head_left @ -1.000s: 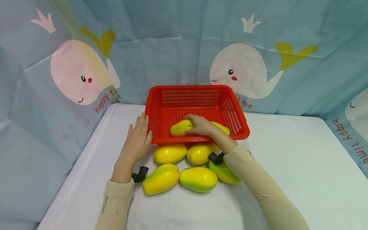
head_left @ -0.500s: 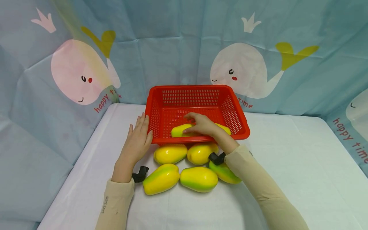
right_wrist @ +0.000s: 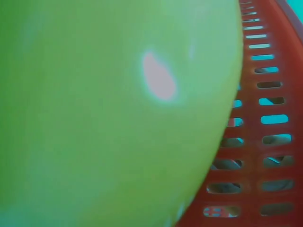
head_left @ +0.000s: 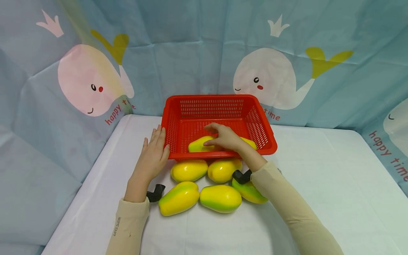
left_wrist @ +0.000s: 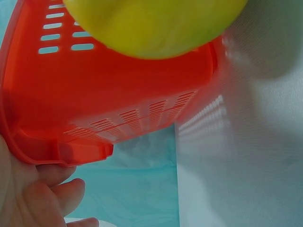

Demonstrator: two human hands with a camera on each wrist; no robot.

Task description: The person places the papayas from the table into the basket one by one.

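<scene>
A red slotted plastic basket [head_left: 204, 155] stands on the white-covered table. Flat along its left rim lies my left hand [head_left: 150, 156], fingers straight; the left wrist view catches those fingertips [left_wrist: 68, 194] just past the rim. My right hand [head_left: 227, 139] is over the front part of the basket, loosely bent with thumb and fingers apart. Below it lies a yellow papaya [head_left: 198, 145], partly covered by the hand. Another papaya [head_left: 250, 142] is in the basket behind the right wrist. Green-yellow papaya skin [right_wrist: 118, 123] fills most of the right wrist view.
Several papayas lie in front of the basket, among them one at the near left [head_left: 178, 199] and one at the near middle [head_left: 220, 199]. Black wrist cameras [head_left: 242, 176] jut from both sleeves. A blue whale-print curtain [head_left: 191, 67] hangs close behind the basket.
My right hand has let go of the papaya inside the basket and lifted slightly, its fingers spreading. The papaya has settled on the basket floor. My left hand has stayed at the rim.
</scene>
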